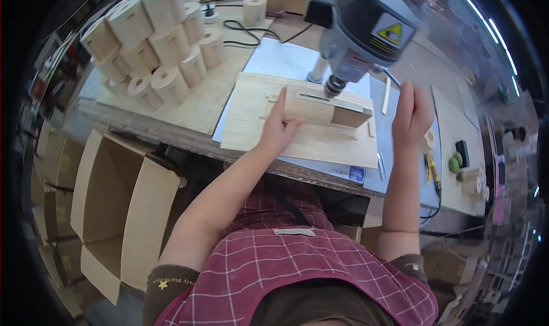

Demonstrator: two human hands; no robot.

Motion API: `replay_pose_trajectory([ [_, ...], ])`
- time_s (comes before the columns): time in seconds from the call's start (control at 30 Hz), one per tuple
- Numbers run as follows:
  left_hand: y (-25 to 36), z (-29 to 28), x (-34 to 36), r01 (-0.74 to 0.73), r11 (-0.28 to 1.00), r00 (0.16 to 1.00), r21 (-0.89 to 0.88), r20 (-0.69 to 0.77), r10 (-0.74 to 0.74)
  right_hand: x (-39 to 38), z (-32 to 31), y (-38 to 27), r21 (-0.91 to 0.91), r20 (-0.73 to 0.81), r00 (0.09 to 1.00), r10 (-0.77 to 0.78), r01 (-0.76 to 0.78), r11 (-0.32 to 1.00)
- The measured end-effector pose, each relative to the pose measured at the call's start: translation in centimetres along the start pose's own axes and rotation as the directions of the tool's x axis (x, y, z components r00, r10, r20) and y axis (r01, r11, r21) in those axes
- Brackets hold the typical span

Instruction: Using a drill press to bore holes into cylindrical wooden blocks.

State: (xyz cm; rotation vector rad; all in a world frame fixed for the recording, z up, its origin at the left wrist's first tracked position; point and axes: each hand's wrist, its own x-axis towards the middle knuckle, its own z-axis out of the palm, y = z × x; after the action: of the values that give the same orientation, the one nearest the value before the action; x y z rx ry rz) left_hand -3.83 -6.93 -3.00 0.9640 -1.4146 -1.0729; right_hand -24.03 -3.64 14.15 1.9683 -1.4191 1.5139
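My left hand (276,126) grips a pale wooden block (307,112) at the left end of a slotted guide with a dark side face (350,118), resting on a light plywood board (257,137). The drill press chuck (334,87) is directly over the slot at the block's top; whether a bit enters it is too small to tell. My right hand (412,112) is closed in a fist around the end of the press's lever, right of the grey, black-capped press head (366,23), its grip mostly hidden by the fingers.
Stacked hollow wooden cylinders (160,46) stand at the back left beside black cables (251,30). An open cardboard box (103,212) sits below the bench's left edge. At the right lie a yellow-handled tool (432,169), green round items (456,164) and more wooden pieces (474,186).
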Motion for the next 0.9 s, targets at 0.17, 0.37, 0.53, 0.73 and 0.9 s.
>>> replay_pose_trajectory([
  [0.17,2.5,-0.5,0.0,0.072,0.997,0.997,-0.011,0.033,-0.071,8.9,0.3,1.3,-0.014,0.203,0.97,0.133,-0.133,0.991],
  [0.37,2.8,2.2,0.2,0.147,0.989,0.98,0.028,0.129,-0.149,11.2,0.6,4.5,0.16,0.393,0.886,0.247,-0.33,0.93],
  [0.53,2.6,2.1,0.2,0.074,0.997,0.993,0.011,0.089,-0.075,7.9,-0.5,1.0,0.074,0.251,0.951,0.178,-0.203,0.976],
  [0.73,2.2,2.1,0.3,0.083,0.996,0.993,0.023,0.087,-0.084,1.3,-0.6,-1.0,0.112,0.083,0.987,0.14,-0.149,0.982],
  [0.9,1.1,2.4,0.3,0.045,0.999,0.996,0.013,0.077,-0.046,-2.1,0.9,-0.7,0.193,-0.077,0.994,0.081,-0.065,0.979],
])
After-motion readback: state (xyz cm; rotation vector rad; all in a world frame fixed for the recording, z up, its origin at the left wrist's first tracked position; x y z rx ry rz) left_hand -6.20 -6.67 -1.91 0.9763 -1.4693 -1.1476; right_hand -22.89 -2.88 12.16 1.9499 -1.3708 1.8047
